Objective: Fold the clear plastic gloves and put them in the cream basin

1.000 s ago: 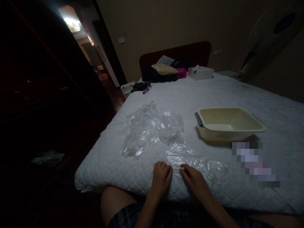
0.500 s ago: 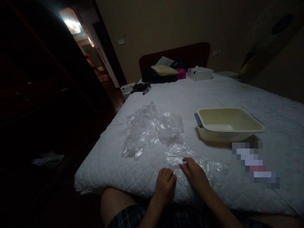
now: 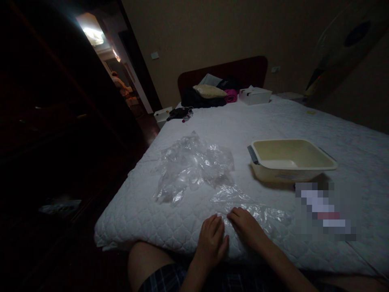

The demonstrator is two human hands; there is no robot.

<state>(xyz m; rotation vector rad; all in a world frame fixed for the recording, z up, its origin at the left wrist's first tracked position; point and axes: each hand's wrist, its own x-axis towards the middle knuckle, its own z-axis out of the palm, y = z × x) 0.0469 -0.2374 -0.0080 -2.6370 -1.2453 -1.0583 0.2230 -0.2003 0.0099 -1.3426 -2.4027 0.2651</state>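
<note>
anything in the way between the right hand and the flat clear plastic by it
Nothing visible: the right hand is right at the flat clear plastic. The cream basin stands farther back, to the right, clear of both.

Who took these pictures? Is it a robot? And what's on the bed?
No robot here! These are a person's bare hands: left hand and right hand. The camera sits on that person's head, looking forward and down. On the white quilted bedcover lie crumpled, shiny, clear plastic and, nearer, a flatter clear plastic film. To the right stands a cream rectangular plastic basin with grey handles. The hands are at the flatter film; it's too dim to tell whether they grip it.
</note>
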